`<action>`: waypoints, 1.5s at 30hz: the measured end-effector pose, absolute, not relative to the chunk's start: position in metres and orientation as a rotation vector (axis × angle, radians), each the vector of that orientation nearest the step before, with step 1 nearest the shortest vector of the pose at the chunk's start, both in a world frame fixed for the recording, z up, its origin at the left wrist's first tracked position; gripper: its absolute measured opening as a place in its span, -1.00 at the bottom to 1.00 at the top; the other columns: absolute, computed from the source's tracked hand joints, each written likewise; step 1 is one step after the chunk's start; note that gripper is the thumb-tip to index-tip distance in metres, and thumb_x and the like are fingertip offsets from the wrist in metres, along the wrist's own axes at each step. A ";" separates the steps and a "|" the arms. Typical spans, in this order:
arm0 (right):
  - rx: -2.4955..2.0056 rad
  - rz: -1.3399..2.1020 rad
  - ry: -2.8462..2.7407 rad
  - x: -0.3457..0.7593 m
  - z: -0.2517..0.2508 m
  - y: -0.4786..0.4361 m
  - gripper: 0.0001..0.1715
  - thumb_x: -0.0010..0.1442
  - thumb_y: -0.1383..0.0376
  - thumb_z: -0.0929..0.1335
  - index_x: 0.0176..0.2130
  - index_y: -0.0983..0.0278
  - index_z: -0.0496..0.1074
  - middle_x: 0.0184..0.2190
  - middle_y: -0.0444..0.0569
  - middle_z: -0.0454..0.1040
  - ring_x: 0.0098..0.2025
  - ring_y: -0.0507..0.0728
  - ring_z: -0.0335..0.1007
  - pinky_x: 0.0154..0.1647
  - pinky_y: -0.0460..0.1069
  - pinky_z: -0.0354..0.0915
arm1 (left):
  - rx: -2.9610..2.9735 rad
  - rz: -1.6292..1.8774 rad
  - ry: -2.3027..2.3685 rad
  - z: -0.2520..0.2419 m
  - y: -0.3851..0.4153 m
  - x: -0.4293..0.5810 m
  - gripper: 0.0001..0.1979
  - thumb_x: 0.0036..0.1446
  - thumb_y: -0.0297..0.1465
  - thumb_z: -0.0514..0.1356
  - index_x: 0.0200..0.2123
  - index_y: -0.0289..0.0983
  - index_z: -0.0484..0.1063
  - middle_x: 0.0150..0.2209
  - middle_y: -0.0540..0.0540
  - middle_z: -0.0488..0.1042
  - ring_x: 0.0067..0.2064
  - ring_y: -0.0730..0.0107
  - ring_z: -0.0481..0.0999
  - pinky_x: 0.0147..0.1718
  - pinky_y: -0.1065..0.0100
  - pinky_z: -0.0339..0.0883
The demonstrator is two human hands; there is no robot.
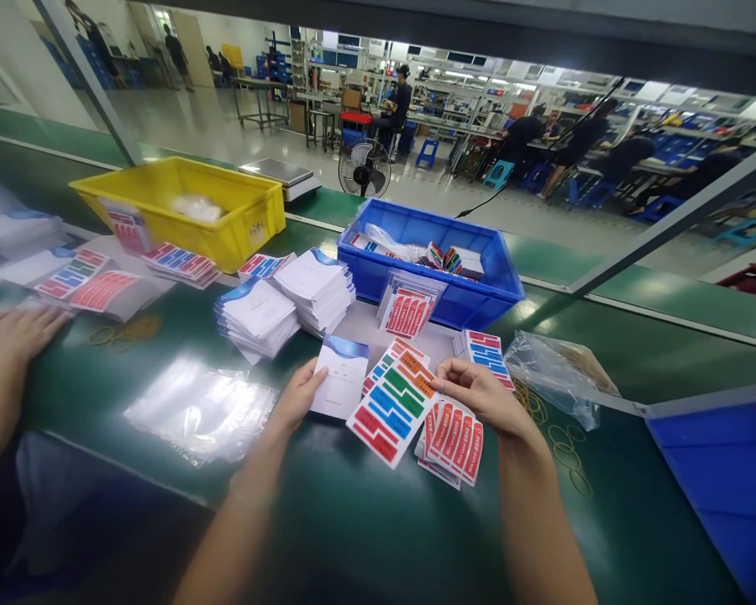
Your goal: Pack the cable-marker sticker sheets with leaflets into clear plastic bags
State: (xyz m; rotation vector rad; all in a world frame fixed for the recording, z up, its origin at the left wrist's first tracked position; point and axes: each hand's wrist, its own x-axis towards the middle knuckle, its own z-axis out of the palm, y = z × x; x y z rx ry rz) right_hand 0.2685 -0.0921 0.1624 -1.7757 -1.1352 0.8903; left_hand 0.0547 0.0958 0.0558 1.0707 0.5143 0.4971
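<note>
My left hand (299, 395) is closed on a white booklet (340, 382) with a blue band along its top, thumb on its face. Between the thumb and fingers of my right hand (479, 391) is a sticker sheet (394, 407) with orange, green, blue and red shapes, tilted beside the booklet. Under my right hand lies a fanned pile of red label sheets (459, 441). Another pile of coloured sheets (486, 353) rests just behind that hand. Two stacks of booklets (258, 315) stand beyond my left hand.
Clear plastic bags (202, 407) lie left of my left forearm. A blue bin (428, 252) and a yellow bin (182, 210) stand at the back. Rubber bands (567, 454) are scattered at right, near a blue tray (724, 470). A co-worker's hand (25, 328) rests at far left.
</note>
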 end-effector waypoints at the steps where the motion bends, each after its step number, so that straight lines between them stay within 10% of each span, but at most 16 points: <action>1: -1.741 0.928 -1.138 0.264 0.162 -0.089 -0.71 0.12 0.11 0.35 -0.43 0.27 0.28 -0.51 -0.17 0.30 -0.46 0.01 0.24 -0.44 -0.09 0.16 | 1.034 0.457 0.496 0.057 0.092 0.056 -0.59 0.11 -0.21 0.19 -0.02 -0.30 0.36 -0.16 -0.17 0.54 -0.22 0.23 0.55 -0.25 0.31 0.42; 13: -2.138 -0.037 -1.310 0.237 0.145 -0.092 -0.82 0.19 0.18 0.32 -0.37 0.22 0.27 -0.41 -0.09 0.40 -0.31 0.13 0.33 -0.27 0.01 0.23 | 0.945 0.226 0.382 0.071 0.073 0.054 -0.64 0.03 -0.33 0.28 -0.10 -0.30 0.35 -0.20 -0.18 0.55 -0.26 0.22 0.58 -0.24 0.25 0.47; 20: -2.455 0.263 -1.722 0.254 0.125 -0.171 -0.42 -0.04 0.04 0.46 -0.13 0.26 0.25 0.14 0.21 0.21 0.20 0.34 0.08 0.13 0.19 0.15 | 0.924 0.233 0.417 0.068 0.078 0.052 -0.62 0.05 -0.35 0.26 -0.05 -0.28 0.32 -0.21 -0.15 0.56 -0.24 0.22 0.58 -0.24 0.26 0.49; 25: -2.550 0.457 -1.567 0.244 0.103 -0.189 -0.64 0.03 0.20 0.42 -0.20 0.25 0.27 0.22 0.22 0.13 0.26 0.30 0.03 0.16 0.17 0.17 | 0.950 0.235 0.422 0.068 0.078 0.054 -0.65 0.05 -0.34 0.27 -0.08 -0.29 0.34 -0.22 -0.14 0.56 -0.24 0.22 0.58 -0.26 0.28 0.50; 32: -2.430 0.547 -1.530 0.244 0.116 -0.194 -0.78 0.11 0.20 0.36 -0.22 0.23 0.34 0.18 0.15 0.24 0.23 0.31 0.10 0.10 0.19 0.23 | 0.953 0.222 0.447 0.070 0.078 0.055 -0.61 0.02 -0.33 0.28 -0.07 -0.28 0.33 -0.22 -0.14 0.56 -0.26 0.22 0.58 -0.23 0.25 0.47; 39: -2.469 0.405 -1.129 0.278 0.094 -0.194 -0.38 0.11 0.05 0.34 0.07 0.30 0.28 0.15 0.20 0.28 0.16 0.35 0.19 0.15 0.25 0.11 | 0.960 0.208 0.437 0.068 0.078 0.054 -0.63 0.03 -0.33 0.27 -0.08 -0.28 0.33 -0.19 -0.16 0.55 -0.27 0.22 0.58 -0.25 0.27 0.47; 45: -2.402 0.487 -0.983 0.289 0.082 -0.190 -0.43 0.02 -0.05 0.36 -0.08 0.24 0.37 -0.11 0.06 0.49 -0.12 0.27 0.42 -0.11 0.13 0.29 | 0.966 0.188 0.438 0.068 0.078 0.053 -0.63 0.05 -0.34 0.26 -0.07 -0.27 0.32 -0.19 -0.16 0.55 -0.25 0.22 0.58 -0.25 0.26 0.48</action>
